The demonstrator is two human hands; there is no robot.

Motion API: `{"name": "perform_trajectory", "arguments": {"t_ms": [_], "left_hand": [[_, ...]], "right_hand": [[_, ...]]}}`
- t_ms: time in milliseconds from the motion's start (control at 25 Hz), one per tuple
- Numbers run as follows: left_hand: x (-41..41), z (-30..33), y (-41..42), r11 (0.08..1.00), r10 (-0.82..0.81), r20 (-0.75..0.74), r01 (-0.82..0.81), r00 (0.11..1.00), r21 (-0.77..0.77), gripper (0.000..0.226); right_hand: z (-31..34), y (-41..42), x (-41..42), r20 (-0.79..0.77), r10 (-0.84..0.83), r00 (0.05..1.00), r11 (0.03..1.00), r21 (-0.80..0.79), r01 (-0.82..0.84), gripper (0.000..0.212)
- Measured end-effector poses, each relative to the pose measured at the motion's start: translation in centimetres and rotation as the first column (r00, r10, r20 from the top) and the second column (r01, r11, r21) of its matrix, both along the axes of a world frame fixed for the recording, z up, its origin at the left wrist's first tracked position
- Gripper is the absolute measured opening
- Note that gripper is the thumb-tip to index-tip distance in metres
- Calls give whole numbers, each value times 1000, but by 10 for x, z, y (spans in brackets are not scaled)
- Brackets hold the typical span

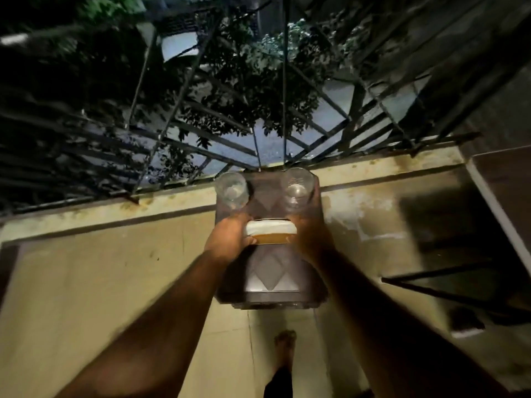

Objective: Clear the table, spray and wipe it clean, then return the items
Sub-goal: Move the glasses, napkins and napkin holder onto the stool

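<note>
A: What do I hold now?

B: My left hand point(230, 237) and right hand point(309, 237) both curl around the bowl point(271, 232), at the middle of the small table point(267, 278). Lift it level; two glasses point(231, 190) stand just behind.

A: And the room?

B: Dim balcony, yellow wall point(100, 268), iron grille point(201, 110).

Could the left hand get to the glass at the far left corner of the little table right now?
Probably not right away: the left hand is gripping the white-and-tan container. The left glass stands just beyond it with nothing between.
</note>
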State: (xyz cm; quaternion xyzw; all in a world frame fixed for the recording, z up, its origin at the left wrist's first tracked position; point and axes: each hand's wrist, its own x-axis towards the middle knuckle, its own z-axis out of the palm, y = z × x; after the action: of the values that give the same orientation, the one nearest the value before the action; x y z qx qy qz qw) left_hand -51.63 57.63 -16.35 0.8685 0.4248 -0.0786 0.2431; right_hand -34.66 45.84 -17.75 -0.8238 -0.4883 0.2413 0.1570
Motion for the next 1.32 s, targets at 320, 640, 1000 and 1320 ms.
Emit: {"name": "perform_trajectory", "arguments": {"t_ms": [320, 640, 1000, 1320], "left_hand": [[-21, -29, 7, 999, 31, 28, -30, 999, -32, 50], [-26, -27, -4, 999, -24, 44, 25, 999, -24, 68], [72, 68, -48, 949, -252, 290, 177, 923, 259, 30], [285, 208, -220, 821, -568, 454, 433, 686, 374, 36]], "right_hand": [[-30, 14, -24, 9, 30, 1000, 993, -118, -28, 48], [-19, 1, -26, -14, 20, 1000, 1000, -3, -20, 58], [70, -64, 44, 45, -181, 982, 966, 198, 168, 46], [222, -253, 193, 141, -480, 866, 845, 342, 412, 45]]}}
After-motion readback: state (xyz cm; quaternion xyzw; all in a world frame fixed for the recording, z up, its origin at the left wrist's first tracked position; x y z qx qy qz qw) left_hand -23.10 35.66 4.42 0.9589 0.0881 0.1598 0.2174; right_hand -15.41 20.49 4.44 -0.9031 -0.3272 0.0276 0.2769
